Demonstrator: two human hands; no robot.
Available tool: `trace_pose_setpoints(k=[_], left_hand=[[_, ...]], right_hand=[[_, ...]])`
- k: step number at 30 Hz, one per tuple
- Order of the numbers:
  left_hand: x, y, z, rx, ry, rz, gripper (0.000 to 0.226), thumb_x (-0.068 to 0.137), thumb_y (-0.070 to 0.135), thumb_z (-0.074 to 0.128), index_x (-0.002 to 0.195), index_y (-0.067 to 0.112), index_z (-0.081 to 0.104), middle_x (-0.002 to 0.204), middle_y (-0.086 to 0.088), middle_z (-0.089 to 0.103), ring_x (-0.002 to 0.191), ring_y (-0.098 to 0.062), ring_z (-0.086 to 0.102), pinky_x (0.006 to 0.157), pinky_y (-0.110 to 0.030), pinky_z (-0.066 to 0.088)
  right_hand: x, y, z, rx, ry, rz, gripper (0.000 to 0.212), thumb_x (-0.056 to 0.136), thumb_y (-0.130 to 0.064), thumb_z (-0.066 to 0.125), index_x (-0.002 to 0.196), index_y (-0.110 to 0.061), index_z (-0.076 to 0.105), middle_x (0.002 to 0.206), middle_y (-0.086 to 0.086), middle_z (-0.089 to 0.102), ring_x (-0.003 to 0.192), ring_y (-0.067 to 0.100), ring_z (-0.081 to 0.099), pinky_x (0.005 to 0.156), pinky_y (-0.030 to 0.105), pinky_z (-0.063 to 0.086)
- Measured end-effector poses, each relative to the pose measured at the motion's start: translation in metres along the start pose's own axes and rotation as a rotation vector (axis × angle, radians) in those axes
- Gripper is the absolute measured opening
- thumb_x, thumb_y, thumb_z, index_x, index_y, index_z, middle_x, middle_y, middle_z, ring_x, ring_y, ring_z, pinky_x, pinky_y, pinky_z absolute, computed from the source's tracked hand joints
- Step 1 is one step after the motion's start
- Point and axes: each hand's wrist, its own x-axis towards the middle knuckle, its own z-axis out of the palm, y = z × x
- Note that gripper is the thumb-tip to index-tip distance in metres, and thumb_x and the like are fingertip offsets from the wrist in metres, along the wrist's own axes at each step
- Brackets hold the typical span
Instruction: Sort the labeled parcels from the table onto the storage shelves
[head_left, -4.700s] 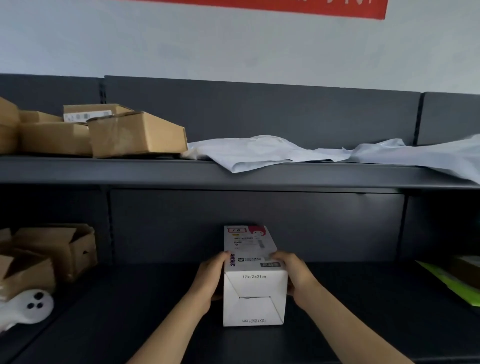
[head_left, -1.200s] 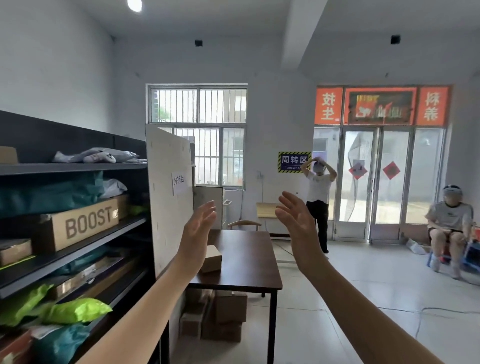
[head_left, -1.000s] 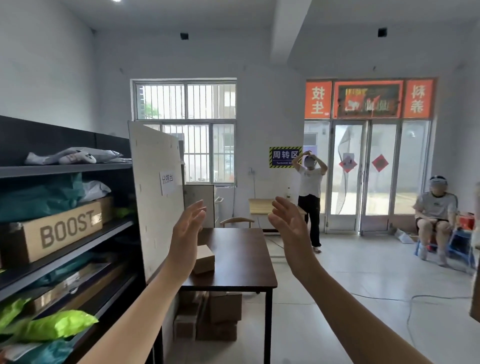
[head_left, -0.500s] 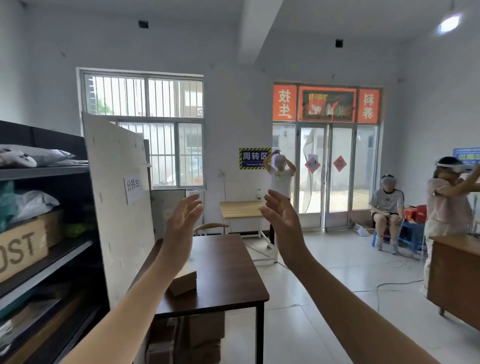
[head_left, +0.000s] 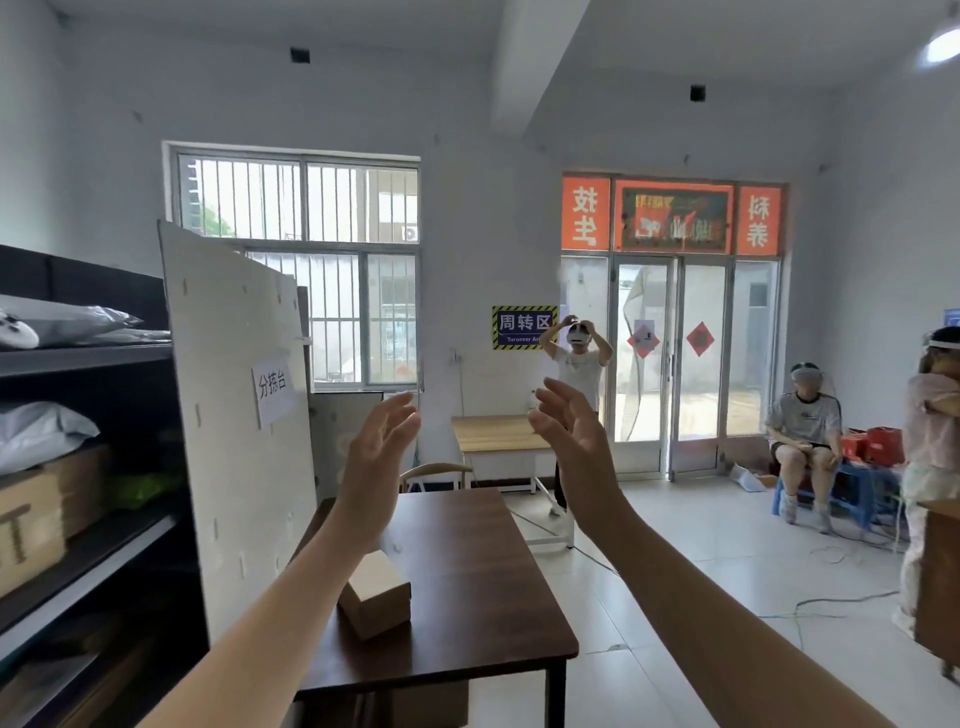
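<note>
Dark table (head_left: 483, 613), small cardboard parcel (head_left: 375, 597) well below empty fingers (head_left: 395, 415).

table (head_left: 467, 587) below hands: dark brown | parcel (head_left: 376, 597) under left forearm: tan cardboard | board (head_left: 234, 415) left of hands: white, dotted with slots | shelves (head_left: 88, 551) far left: dark grey | sign (head_left: 523, 327) beyond hands: blue, yellow-black striped border

Left forearm (head_left: 311, 587) hides part of cardboard box (head_left: 382, 597).

Parcel (head_left: 375, 597) on table (head_left: 467, 587), shelves (head_left: 88, 358) left.
</note>
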Motion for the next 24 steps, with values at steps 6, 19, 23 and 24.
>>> trace_pose_setpoints(k=[6, 19, 23, 24], left_hand=[[0.042, -0.034, 0.009, 0.019, 0.062, 0.008, 0.08, 0.066, 0.059, 0.047, 0.129, 0.01, 0.054, 0.117, -0.002, 0.061, 0.108, -0.009, 0.056, 0.095, -0.027, 0.042], [0.108, -0.123, 0.0, -0.032, 0.113, -0.049, 0.056, 0.066, 0.055, 0.052, 0.113, 0.024, 0.059, 0.116, -0.003, 0.062, 0.109, -0.011, 0.057, 0.089, -0.023, 0.041], [0.134, -0.157, -0.016, -0.005, 0.062, -0.05, 0.065, 0.066, 0.056, 0.05, 0.119, 0.019, 0.057, 0.119, -0.004, 0.061, 0.11, -0.005, 0.055, 0.09, -0.018, 0.04], [0.142, -0.163, -0.021, -0.001, 0.05, -0.043, 0.067, 0.066, 0.056, 0.05, 0.121, 0.018, 0.057, 0.119, -0.003, 0.06, 0.11, -0.002, 0.055, 0.089, -0.016, 0.04]], right_hand=[[0.05, 0.044, 0.002, 0.056, -0.013, -0.011, 0.057, 0.069, -0.042, 0.063, 0.123, -0.03, 0.048, 0.132, 0.005, 0.054, 0.127, 0.019, 0.05, 0.11, 0.041, 0.038], [0.122, 0.138, 0.036, 0.118, -0.069, 0.033, 0.052, 0.076, -0.035, 0.059, 0.126, -0.026, 0.047, 0.132, 0.003, 0.053, 0.115, 0.005, 0.053, 0.095, 0.021, 0.042], [0.144, 0.163, 0.06, 0.116, -0.06, 0.031, 0.052, 0.077, -0.035, 0.059, 0.126, -0.026, 0.047, 0.131, 0.001, 0.053, 0.116, 0.003, 0.053, 0.095, 0.021, 0.042], [0.151, 0.169, 0.067, 0.116, -0.052, 0.031, 0.052, 0.076, -0.034, 0.059, 0.126, -0.025, 0.048, 0.13, 0.001, 0.054, 0.116, 0.003, 0.053, 0.094, 0.02, 0.042]])
